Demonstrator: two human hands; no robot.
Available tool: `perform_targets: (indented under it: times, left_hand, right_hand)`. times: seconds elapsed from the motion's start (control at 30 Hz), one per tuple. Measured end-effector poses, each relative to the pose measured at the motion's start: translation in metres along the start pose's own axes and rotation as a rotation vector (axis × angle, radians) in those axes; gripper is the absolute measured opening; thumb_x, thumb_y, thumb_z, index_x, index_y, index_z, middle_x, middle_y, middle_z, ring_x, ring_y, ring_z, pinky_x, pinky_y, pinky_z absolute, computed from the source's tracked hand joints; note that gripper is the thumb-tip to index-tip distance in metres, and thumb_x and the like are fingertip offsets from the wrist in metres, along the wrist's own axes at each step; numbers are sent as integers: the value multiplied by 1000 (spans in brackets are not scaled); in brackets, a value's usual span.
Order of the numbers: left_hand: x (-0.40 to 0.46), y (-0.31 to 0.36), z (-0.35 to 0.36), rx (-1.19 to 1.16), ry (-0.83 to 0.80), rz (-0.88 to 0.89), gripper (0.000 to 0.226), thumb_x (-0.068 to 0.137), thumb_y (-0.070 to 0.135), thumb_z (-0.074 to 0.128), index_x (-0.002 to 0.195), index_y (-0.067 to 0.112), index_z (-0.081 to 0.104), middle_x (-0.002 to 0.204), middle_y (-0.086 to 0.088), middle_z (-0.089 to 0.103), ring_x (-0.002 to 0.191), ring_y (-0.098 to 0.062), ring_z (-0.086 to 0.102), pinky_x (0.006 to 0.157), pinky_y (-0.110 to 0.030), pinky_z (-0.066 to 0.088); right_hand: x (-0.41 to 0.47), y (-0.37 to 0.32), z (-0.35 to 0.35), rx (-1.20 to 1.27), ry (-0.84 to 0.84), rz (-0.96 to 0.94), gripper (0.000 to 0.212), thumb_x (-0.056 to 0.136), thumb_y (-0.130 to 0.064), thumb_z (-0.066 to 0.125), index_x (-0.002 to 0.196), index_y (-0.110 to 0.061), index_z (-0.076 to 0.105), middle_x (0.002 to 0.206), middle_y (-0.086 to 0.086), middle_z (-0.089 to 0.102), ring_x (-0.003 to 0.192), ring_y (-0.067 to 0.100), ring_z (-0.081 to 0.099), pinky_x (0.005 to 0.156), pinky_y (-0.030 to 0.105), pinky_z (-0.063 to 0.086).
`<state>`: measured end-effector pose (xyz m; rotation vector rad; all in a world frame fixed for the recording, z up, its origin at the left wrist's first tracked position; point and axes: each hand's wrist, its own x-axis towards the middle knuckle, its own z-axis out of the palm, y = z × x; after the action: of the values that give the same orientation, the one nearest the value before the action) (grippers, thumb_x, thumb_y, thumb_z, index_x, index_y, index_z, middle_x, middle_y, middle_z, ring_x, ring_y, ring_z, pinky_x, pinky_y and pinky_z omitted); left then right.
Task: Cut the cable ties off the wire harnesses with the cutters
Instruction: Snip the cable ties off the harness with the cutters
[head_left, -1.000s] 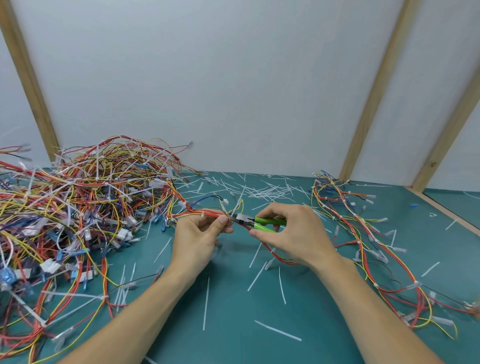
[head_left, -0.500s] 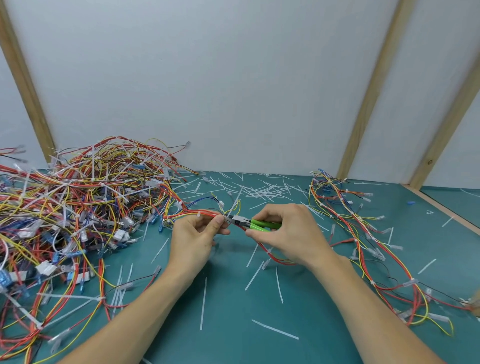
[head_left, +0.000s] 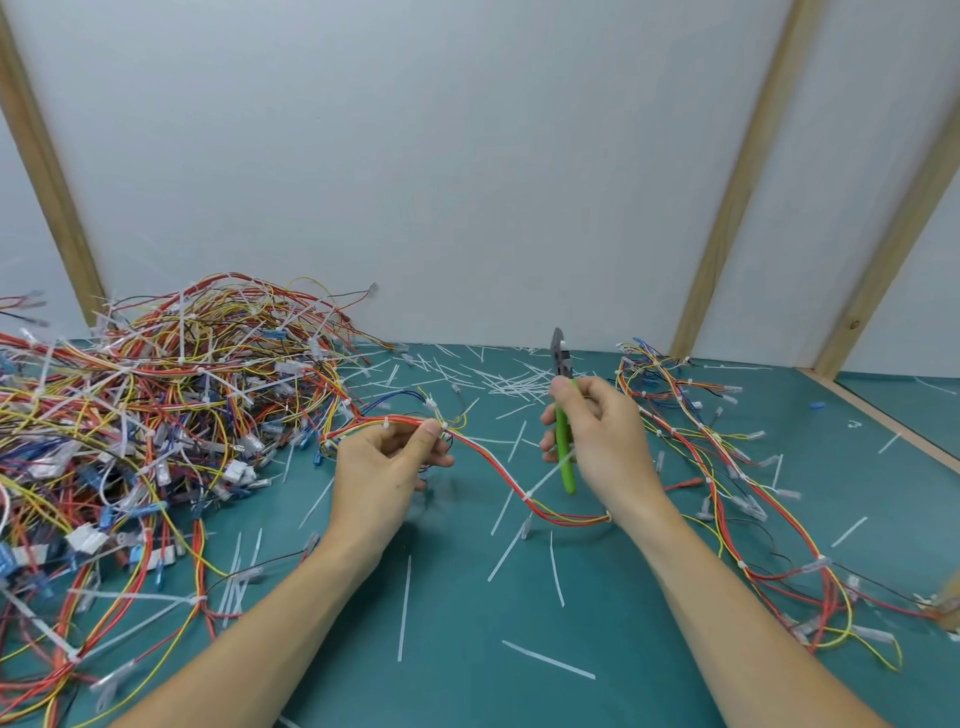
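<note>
My left hand pinches a red, yellow and white wire harness between thumb and fingers, just above the green mat. The harness runs right and down toward my right wrist, with a white cable tie still on it. My right hand grips the green-handled cutters upright, jaws pointing up and away from the harness. The cutters are a hand's width to the right of my left hand.
A large tangled heap of tied harnesses fills the left side. A smaller spread of harnesses lies on the right. Cut white tie pieces litter the green mat. A white wall with wooden battens stands behind.
The cutters were level with their jaws at the harness by my left thumb. My right hand has drawn them away to the right and turned them upright. My left hand keeps its hold.
</note>
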<state>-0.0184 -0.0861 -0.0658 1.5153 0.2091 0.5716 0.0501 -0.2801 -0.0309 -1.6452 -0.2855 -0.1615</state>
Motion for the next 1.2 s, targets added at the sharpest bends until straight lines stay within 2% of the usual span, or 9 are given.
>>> perform_targets:
  times: [0.17, 0.27, 0.43, 0.6, 0.73, 0.83, 0.97, 1.1, 1.2]
  left_hand:
    - [1, 1, 1, -26, 22, -21, 17, 95, 22, 68, 86, 9, 72, 73, -1, 75, 72, -22, 77, 47, -18, 49]
    - [2, 2, 0, -52, 62, -31, 18, 96, 24, 66, 87, 9, 68, 77, -2, 76, 69, -23, 76, 44, -18, 48]
    - [11, 2, -9, -68, 194, -48, 21, 102, 27, 57, 98, 7, 62, 81, 0, 78, 65, -22, 76, 40, -19, 47]
    - [17, 2, -14, -133, 253, -62, 17, 105, 24, 53, 97, 10, 57, 81, 1, 78, 60, -18, 74, 36, -20, 45]
    - [19, -1, -15, -87, 264, -81, 21, 103, 28, 55, 94, 10, 58, 78, 0, 78, 39, -15, 61, 33, -15, 29]
    - [20, -2, -15, -97, 269, -75, 22, 103, 28, 57, 92, 9, 59, 77, -2, 77, 35, -15, 57, 33, -14, 28]
    - [20, -2, -14, -83, 225, -94, 22, 104, 31, 54, 96, 11, 60, 80, 3, 78, 45, -13, 65, 32, -16, 31]
    - [14, -3, -8, 65, 80, -14, 25, 104, 26, 53, 91, 11, 68, 75, -2, 76, 34, -16, 49, 35, -16, 30]
    - [5, -5, 0, 162, -104, 30, 28, 104, 20, 54, 84, 9, 70, 69, -6, 74, 33, -19, 46, 36, -16, 31]
  right_hand:
    - [1, 5, 0, -130, 91, -79, 18, 97, -36, 69, 91, -20, 65, 85, -4, 71, 75, 15, 67, 75, 31, 52]
    - [-2, 3, -2, -203, 170, -210, 17, 92, -37, 76, 86, -23, 67, 80, -7, 70, 76, 12, 64, 69, 22, 50]
    - [-5, -1, -2, -203, 192, -299, 15, 89, -23, 76, 80, -20, 64, 72, 3, 66, 66, 24, 60, 63, 35, 48]
    - [-7, 6, 6, -261, -89, -170, 14, 86, -14, 76, 78, -19, 65, 70, 0, 67, 65, 16, 58, 66, 38, 50]
    - [-18, 19, 20, -433, -268, -113, 14, 83, -28, 78, 82, -25, 64, 75, -11, 74, 68, 16, 63, 72, 37, 53]
    - [-23, 24, 26, -559, -334, -143, 19, 80, -35, 78, 83, -30, 61, 77, -20, 74, 72, 13, 62, 76, 34, 53]
    - [-26, 27, 31, -561, -308, -172, 21, 81, -29, 79, 80, -35, 59, 66, -26, 65, 64, 4, 55, 72, 32, 49]
    - [-24, 25, 30, -461, -219, -184, 19, 82, -21, 77, 82, -28, 59, 73, -16, 69, 65, 7, 57, 71, 33, 50]
    - [-23, 24, 29, -415, -191, -178, 17, 83, -18, 77, 83, -25, 61, 73, -12, 69, 65, 8, 56, 71, 34, 50]
